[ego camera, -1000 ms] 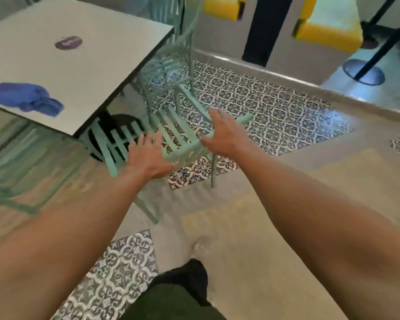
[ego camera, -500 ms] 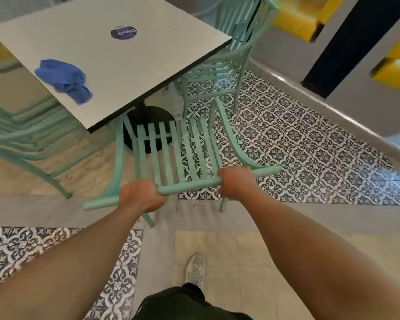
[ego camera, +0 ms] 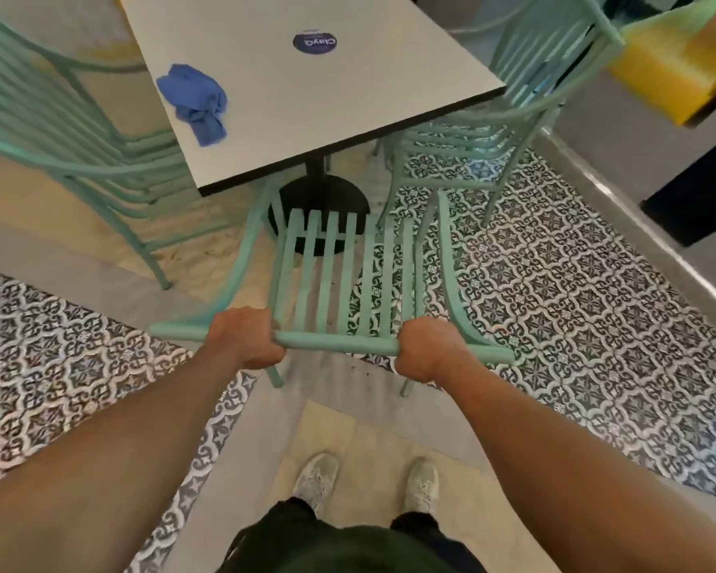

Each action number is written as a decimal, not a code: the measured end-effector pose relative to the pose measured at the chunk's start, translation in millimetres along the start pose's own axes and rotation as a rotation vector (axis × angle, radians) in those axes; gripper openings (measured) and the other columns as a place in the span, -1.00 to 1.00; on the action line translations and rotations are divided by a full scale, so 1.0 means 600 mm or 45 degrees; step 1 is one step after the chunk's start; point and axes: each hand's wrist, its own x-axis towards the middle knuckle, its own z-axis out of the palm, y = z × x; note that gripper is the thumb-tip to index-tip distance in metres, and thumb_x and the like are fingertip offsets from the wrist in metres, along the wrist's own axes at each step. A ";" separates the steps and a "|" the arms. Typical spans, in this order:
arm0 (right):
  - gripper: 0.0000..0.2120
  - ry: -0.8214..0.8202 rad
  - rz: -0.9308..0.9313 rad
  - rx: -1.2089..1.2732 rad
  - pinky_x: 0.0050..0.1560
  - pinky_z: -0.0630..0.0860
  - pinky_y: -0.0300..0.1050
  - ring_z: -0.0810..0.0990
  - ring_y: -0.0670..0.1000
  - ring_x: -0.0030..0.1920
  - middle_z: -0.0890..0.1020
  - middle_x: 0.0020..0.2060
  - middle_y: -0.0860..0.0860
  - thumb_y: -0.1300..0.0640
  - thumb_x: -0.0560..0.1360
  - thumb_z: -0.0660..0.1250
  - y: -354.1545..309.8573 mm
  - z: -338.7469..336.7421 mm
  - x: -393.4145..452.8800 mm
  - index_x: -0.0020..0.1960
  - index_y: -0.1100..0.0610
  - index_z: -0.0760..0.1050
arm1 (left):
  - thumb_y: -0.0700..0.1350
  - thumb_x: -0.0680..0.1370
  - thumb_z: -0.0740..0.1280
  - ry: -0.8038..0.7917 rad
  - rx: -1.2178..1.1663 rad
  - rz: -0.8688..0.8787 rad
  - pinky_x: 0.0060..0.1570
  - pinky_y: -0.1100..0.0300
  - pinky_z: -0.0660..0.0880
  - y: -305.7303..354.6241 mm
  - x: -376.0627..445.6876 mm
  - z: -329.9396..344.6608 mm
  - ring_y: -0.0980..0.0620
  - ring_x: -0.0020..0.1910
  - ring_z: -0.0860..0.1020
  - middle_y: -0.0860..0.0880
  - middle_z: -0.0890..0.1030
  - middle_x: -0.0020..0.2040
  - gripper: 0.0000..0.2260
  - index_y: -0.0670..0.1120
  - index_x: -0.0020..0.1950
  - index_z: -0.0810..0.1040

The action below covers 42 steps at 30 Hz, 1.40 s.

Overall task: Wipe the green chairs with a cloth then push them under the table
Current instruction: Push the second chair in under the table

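Note:
A mint-green slatted chair (ego camera: 340,279) stands in front of me, its seat facing the white square table (ego camera: 348,97). My left hand (ego camera: 244,339) and my right hand (ego camera: 428,351) both grip the top rail of its backrest. The chair's front reaches the table's near edge, beside the black pedestal base (ego camera: 319,204). A crumpled blue cloth (ego camera: 195,99) lies on the tabletop at the left, away from both hands.
Another green chair (ego camera: 513,117) sits at the table's right side, and more green chairs (ego camera: 58,130) crowd the left. A round dark sticker (ego camera: 315,42) marks the tabletop. A yellow block (ego camera: 678,68) and grey curb lie far right. My shoes (ego camera: 368,481) stand on the tiled floor.
My hands reached for the chair, closed on its backrest rail, and the chair now stands squarely facing the table with its front nearer the table edge.

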 end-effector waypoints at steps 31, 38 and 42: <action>-0.79 -0.051 -0.253 -0.293 -0.41 0.35 -0.17 0.45 -0.14 -0.42 0.50 -0.38 -0.11 -0.08 0.39 0.30 0.266 -0.009 0.035 -0.30 -0.05 0.30 | 0.14 0.39 0.28 0.085 -0.184 -0.362 -0.06 0.08 0.50 0.292 -0.049 0.026 -0.10 -0.05 0.60 -0.01 0.64 -0.09 -0.67 0.11 0.09 0.64; -0.82 0.009 -0.257 -0.360 -0.45 0.37 -0.20 0.49 -0.13 -0.41 0.53 -0.37 -0.10 -0.12 0.42 0.29 0.272 -0.047 0.117 -0.21 -0.04 0.39 | 0.20 0.39 0.27 0.106 -0.216 -0.358 -0.18 0.10 0.45 0.264 0.011 -0.006 -0.06 -0.21 0.53 0.02 0.59 -0.21 -0.66 0.06 0.01 0.64; -0.83 0.012 -0.274 -0.323 -0.46 0.38 -0.23 0.51 -0.13 -0.40 0.54 -0.37 -0.10 -0.10 0.41 0.31 0.271 -0.063 0.153 -0.21 -0.02 0.43 | 0.18 0.39 0.28 0.117 -0.217 -0.376 -0.24 0.14 0.36 0.247 0.040 -0.020 -0.05 -0.26 0.48 0.02 0.55 -0.24 -0.69 0.05 -0.01 0.63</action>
